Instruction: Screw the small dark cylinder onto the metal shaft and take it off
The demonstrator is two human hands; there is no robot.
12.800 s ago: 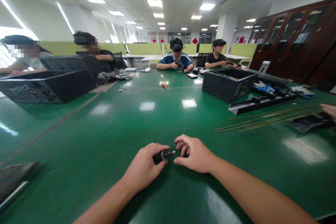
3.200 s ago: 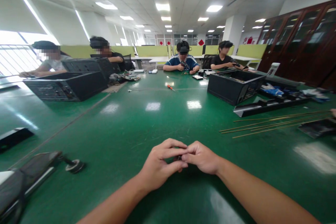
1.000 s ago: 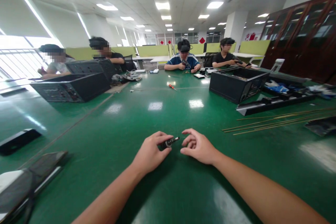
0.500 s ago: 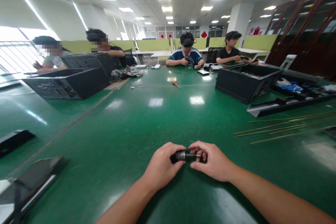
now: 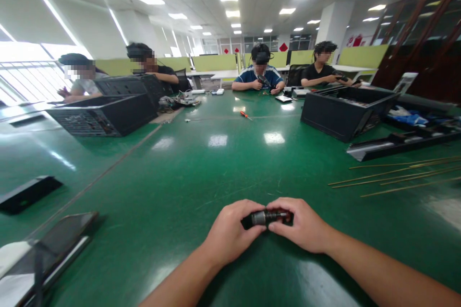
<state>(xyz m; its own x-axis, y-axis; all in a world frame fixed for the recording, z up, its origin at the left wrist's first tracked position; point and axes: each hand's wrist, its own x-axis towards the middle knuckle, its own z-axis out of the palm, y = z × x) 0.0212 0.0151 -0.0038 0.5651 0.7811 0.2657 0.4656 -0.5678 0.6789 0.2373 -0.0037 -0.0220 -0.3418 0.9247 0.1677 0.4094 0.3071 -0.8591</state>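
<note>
Close in front of me, both hands hold a small dark cylindrical tool point(image 5: 260, 218) lying crosswise, with a grey metal band and a thinner shaft that points right. I cannot make out its exact kind. My left hand point(image 5: 230, 228) grips the thick end between thumb and fingers, and its palm hides the far left part. Around the thin end curl the fingers of my right hand point(image 5: 302, 225), the thumb and index fingertip near the collar beside the band. The fingertips of both hands almost meet above and below it.
Several thin brass-coloured rods point(image 5: 392, 175) lie right, near a dark metal rail point(image 5: 403, 143). Open computer cases stand at right point(image 5: 329, 115) and left point(image 5: 108, 115). A red-handled screwdriver point(image 5: 245, 115) lies mid-table. Black panels point(image 5: 30, 194) are at left. Several people sit opposite.
My right hand has closed in on the tool, its fingertips moving left to the collar. The whole view has shifted slightly, so everything sits a little further right.
</note>
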